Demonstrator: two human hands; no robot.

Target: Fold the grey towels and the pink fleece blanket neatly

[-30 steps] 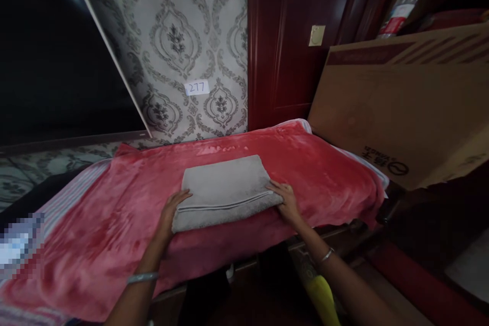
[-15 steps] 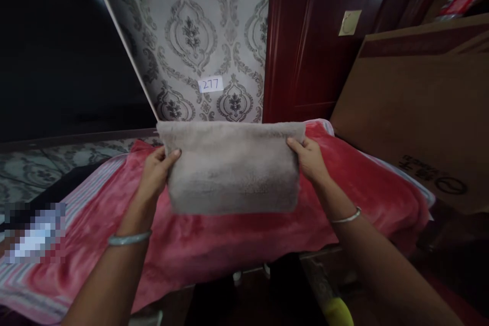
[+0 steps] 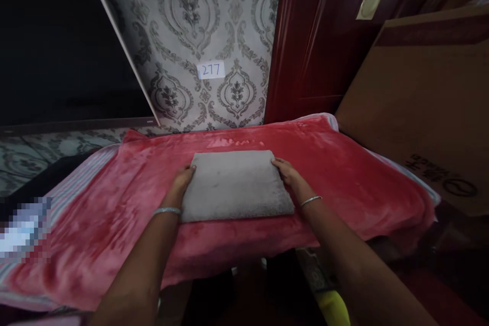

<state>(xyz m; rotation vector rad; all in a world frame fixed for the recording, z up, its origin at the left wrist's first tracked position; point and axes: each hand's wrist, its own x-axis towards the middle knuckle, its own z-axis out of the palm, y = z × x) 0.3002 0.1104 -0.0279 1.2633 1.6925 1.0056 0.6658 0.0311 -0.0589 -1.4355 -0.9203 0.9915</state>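
A folded grey towel (image 3: 237,186) lies flat on, or just above, the red plush blanket (image 3: 344,178). My left hand (image 3: 185,177) grips its left edge near the far corner, thumb on top. At the opposite edge my right hand (image 3: 287,170) holds the far right corner, thumb on top and fingers mostly hidden. Both wrists wear a bangle.
A large cardboard box (image 3: 420,107) stands at the right. Behind the blanket are a patterned wall with a paper label (image 3: 211,70) reading 277, and a dark red door panel (image 3: 313,46). A black screen (image 3: 69,51) fills the upper left. Something yellow (image 3: 334,308) is low down.
Both hands have lowered the towel from upright above the blanket to a flat position at its surface. The camera view has tilted down slightly.
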